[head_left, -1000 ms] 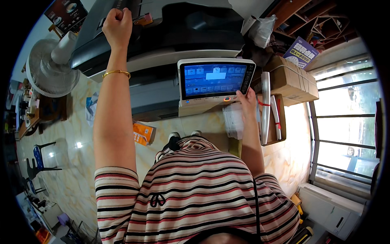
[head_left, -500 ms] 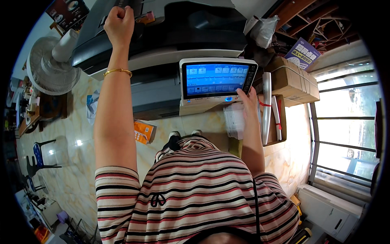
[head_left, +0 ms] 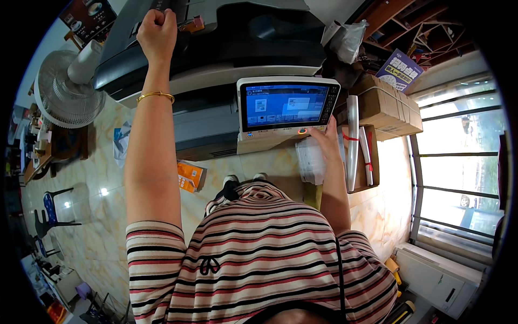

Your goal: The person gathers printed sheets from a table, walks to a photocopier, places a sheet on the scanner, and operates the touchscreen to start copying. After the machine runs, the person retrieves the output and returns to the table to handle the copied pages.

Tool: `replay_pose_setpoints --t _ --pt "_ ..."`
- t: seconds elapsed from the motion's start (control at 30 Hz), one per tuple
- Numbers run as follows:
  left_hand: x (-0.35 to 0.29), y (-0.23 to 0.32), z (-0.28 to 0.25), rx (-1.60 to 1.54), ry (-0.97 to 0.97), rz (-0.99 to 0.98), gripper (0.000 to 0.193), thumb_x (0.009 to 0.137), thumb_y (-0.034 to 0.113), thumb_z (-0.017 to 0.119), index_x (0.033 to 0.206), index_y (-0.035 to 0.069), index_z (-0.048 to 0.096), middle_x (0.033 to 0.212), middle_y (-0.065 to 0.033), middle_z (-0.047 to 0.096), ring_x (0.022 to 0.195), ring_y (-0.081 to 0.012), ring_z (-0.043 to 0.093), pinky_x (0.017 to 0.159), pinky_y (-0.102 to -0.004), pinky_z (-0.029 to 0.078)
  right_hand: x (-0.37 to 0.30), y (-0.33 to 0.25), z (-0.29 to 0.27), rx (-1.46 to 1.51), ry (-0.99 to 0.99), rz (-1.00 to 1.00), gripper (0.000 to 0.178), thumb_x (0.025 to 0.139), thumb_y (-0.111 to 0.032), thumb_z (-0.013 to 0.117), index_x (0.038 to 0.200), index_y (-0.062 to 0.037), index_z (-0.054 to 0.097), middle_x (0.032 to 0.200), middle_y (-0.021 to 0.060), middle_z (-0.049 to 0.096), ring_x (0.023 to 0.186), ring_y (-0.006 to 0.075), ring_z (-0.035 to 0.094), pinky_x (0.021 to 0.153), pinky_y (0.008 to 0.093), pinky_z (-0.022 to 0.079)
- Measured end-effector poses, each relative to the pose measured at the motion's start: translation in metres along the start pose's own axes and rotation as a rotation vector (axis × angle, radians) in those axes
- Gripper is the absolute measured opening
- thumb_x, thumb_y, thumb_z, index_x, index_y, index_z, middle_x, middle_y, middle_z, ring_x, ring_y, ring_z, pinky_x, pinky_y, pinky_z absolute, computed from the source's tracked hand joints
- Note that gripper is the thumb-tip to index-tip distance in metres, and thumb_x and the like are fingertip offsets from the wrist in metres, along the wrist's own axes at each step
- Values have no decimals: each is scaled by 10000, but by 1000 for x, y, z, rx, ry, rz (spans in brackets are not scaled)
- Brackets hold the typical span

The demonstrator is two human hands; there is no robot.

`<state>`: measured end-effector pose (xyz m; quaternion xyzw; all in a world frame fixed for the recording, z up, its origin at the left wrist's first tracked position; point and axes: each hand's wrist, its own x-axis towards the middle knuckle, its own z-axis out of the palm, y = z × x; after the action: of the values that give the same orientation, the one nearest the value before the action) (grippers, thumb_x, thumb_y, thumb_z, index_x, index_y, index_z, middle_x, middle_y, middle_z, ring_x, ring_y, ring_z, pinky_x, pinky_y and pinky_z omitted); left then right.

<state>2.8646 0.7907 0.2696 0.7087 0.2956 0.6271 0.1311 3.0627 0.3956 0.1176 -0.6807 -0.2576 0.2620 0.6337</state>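
The copier (head_left: 259, 48) stands at the far side of the scene, just beyond the person, with its screen (head_left: 286, 105) out on the near right of it, tilted up and lit blue with pale windows and a row of icons along the near edge. A button (head_left: 302, 131) glows orange on the white frame below

The left hand (head_left: 156, 29) lies far left on top of the copier, the arm stretched straight out. Its fingers are curled into a fist; whether they pinch anything, I cannot tell. Just right of it is a small pink piece (head_left: 198, 22). A gold bracelet (head_left: 155, 96) circles the wrist

The right hand (head_left: 325, 140) is at the near right corner of the screen. Its thumb is spread away from the fingers and points left at the button; whether it touches, I cannot tell. The fingers reach up by the right edge, their tips partly hidden

To the right stand a pale roll (head_left: 353, 146) with a red band and a tied box (head_left: 389, 108). A white fan (head_left: 65, 92) stands far left, and an orange packet (head_left: 190, 177) lies on the floor (head_left: 102, 232) near the copier
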Motion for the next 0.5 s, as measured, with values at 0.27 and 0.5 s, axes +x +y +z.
replay_pose_setpoints --t 0.27,0.5 --pt "0 1 -1 7 -8 -6 307 782 227 632 599 25 489 517 -67 531 474 -217 513 533 -317 441 3 12 -4 -77 2 -43 722 738 31 667 1351 -48 295 1212 70 500 1030 157 548 853 296 470" --pt "1 -1 -3 -2 -4 2 309 782 229 632 601 22 493 520 -67 535 477 -215 512 539 -313 441 -1 8 0 -282 -9 -118 924 676 -80 781 1389 -48 193 1242 111 430 1098 204 488 913 332 437"
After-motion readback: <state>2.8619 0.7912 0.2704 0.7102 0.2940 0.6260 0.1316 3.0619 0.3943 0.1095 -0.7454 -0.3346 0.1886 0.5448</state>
